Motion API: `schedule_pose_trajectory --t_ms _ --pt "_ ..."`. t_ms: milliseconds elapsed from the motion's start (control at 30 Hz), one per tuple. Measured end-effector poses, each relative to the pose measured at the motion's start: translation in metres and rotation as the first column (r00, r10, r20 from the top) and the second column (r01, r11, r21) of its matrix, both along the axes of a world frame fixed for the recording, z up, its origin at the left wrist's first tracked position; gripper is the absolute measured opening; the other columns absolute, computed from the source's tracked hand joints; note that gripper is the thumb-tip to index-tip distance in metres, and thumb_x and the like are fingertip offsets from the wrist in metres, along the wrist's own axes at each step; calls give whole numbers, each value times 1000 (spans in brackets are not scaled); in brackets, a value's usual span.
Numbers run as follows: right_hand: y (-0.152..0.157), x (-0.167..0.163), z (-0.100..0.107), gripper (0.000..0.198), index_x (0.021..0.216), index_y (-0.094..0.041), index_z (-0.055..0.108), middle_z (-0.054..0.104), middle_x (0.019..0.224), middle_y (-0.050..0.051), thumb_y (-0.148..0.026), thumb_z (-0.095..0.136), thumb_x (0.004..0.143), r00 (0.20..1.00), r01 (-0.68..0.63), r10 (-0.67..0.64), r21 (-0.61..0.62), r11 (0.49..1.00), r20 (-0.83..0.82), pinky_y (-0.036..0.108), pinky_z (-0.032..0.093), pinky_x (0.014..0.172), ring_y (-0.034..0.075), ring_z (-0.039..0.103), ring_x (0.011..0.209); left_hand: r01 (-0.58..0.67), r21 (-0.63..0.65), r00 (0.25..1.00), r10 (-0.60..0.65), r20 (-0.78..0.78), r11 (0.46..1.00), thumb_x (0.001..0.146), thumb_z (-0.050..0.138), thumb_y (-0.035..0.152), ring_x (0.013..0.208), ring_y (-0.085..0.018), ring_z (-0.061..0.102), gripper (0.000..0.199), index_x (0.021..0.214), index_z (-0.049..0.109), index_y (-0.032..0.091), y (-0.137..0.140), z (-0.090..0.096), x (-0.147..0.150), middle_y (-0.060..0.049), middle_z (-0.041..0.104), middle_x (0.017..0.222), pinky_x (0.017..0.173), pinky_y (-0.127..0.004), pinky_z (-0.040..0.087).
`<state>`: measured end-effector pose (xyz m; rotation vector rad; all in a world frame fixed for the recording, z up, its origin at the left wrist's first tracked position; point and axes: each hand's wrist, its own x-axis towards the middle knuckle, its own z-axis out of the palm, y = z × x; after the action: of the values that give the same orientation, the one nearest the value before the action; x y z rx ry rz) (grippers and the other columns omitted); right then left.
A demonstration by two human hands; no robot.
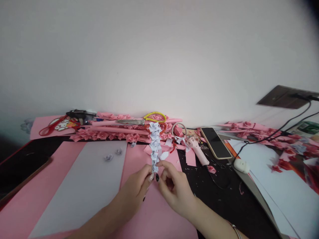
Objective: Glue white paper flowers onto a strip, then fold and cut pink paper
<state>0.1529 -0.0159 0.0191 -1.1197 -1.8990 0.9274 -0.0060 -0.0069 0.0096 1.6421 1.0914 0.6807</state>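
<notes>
At the middle of the table, toward the near edge, my left hand and right hand meet over pink paper. Both pinch the bottom end of a strip of small white-lilac paper flowers, fingertips closed on it, strip standing upright between them. Left thumb and fingers grip from the left, right ones from the right, hands touching or nearly so. A grey sheet lies left of the hands, with two loose small paper flowers on its far part. Along the far edge: pink paper roses, pink rolled sticks, yellow-handled scissors. Right of the strip: pink glue gun, then a phone face up, dark screen. A white charger plug sits near the phone, cable running to the far right corner. White sheets at the right edge.
</notes>
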Motion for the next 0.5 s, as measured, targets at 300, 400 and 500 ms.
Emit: schedule_pose_trajectory --t_ms 300,400,500 --pt "-1 -1 2 39 114 -23 38 35 58 -8 -9 43 78 1000 -4 5 -21 1000 12 18 29 45 7 35 46 26 -36 1000 -26 -6 999 91 28 35 48 -11 33 25 70 32 22 0 3 -1 7 33 54 48 -23 25" --pt "-1 -1 2 39 114 -23 38 34 57 -8 -9 43 78 1000 -11 11 -19 1000 8 18 28 44 7 34 45 23 -41 1000 -24 -9 999 90 28 35 48 -11 32 25 69 31 22 1 2 -1 7 33 55 48 -22 25" --pt "-2 -2 1 39 114 -23 38 34 57 -9 -9 43 78 1000 -10 10 -13 1000 11 18 29 45 7 34 45 17 -22 1000 -17 0 1000 90 30 34 48 -10 31 25 69 31 22 1 1 0 7 33 55 48 -22 25"
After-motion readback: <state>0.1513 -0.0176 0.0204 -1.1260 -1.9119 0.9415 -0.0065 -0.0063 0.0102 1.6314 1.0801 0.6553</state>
